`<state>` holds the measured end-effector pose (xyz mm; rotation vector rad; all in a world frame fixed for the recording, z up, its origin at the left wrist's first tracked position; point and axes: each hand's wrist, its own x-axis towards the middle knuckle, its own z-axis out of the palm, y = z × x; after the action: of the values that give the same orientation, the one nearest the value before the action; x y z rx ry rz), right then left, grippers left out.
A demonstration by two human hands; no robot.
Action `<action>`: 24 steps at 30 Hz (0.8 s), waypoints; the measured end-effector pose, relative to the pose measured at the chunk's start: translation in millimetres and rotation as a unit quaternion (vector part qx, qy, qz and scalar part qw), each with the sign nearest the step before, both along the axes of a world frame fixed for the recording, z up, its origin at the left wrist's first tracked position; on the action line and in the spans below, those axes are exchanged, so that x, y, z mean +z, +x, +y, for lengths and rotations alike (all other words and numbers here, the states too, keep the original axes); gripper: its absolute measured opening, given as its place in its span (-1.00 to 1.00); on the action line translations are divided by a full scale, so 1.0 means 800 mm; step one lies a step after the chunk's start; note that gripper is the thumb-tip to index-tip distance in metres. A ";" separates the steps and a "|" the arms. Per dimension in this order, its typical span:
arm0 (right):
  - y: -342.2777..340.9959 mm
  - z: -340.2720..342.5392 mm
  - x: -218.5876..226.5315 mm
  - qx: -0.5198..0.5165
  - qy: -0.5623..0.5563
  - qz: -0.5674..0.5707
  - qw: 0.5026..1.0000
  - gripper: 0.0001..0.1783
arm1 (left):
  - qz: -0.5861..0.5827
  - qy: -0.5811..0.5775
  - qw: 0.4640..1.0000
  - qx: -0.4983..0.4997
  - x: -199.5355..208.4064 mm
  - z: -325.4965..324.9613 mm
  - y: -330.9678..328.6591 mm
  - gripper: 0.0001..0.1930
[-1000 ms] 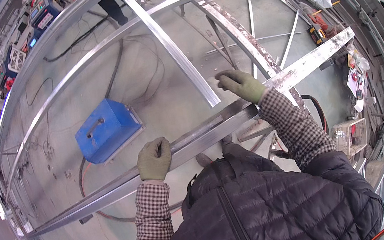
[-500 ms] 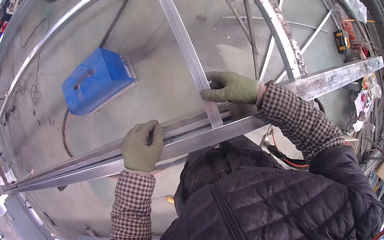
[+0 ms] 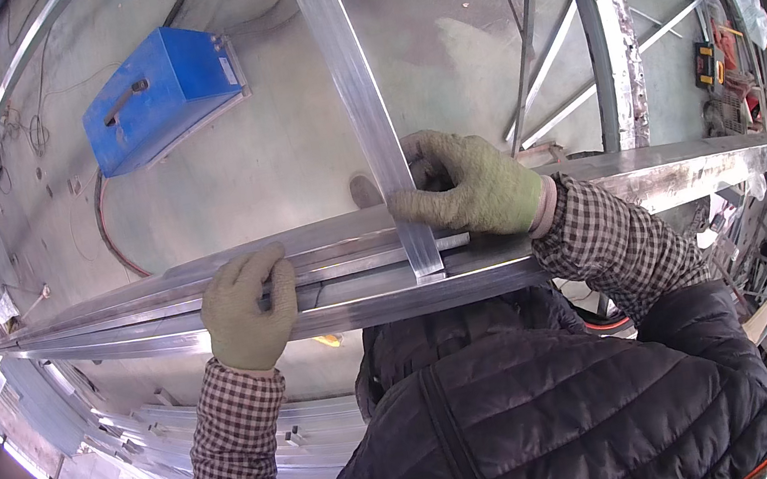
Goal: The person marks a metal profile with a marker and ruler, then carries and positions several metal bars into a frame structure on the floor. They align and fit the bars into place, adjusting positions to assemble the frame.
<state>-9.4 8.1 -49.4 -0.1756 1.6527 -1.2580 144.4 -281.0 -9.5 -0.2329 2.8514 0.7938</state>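
Observation:
A long square metal tube (image 3: 345,83) runs away from me, its near end on a set of long metal rails (image 3: 394,304) lying crosswise in front of my body. My right hand (image 3: 476,183), in a green-grey work glove, pinches this tube just above its near end, thumb on the close side and fingers behind. Further left, my gloved left hand (image 3: 248,308) lies over the rails with fingers and thumb curled around the near one. The undersides of the rails, and some fingertips, are hidden.
A blue box-shaped machine (image 3: 162,99) with a top handle stands on the floor, a cable (image 3: 110,229) running from it. To the right, a thick frame beam (image 3: 607,29) meets the rails. Loose metal bars (image 3: 562,32) cross on the floor. Stacked metal profiles (image 3: 324,432) lie at lower left.
My view has shifted, so the blue machine sits higher in the picture. The left hand appears slightly farther left along the rails. My right hand still pinches the tube near its end.

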 end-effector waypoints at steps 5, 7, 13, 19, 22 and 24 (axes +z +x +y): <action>-0.006 0.004 0.004 0.023 -0.003 -0.020 1.000 -0.24 | -0.019 -0.005 1.000 0.011 0.002 0.003 -0.002 -0.84; -0.009 0.006 0.004 0.031 -0.025 -0.016 0.999 -0.23 | -0.030 -0.007 0.999 0.016 0.003 0.003 -0.002 -0.84; -0.005 0.009 -0.009 0.011 -0.039 -0.064 0.997 -0.25 | -0.037 -0.004 0.999 0.015 0.003 0.002 -0.002 -0.83; 0.001 0.013 -0.022 0.016 -0.027 -0.017 0.999 -0.28 | -0.028 -0.006 1.000 0.003 0.004 0.002 0.000 -0.83; 0.005 0.015 -0.026 -0.008 -0.043 -0.030 0.999 -0.30 | -0.023 -0.005 1.000 0.005 0.003 0.001 0.002 -0.84; 0.007 0.015 -0.028 -0.012 -0.042 -0.022 0.999 -0.31 | -0.022 -0.003 1.000 0.006 0.002 0.001 0.004 -0.84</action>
<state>-3.6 20.2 -72.1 -0.1788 1.5687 -1.3406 147.4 -280.6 -8.1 -0.2651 2.8150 0.7722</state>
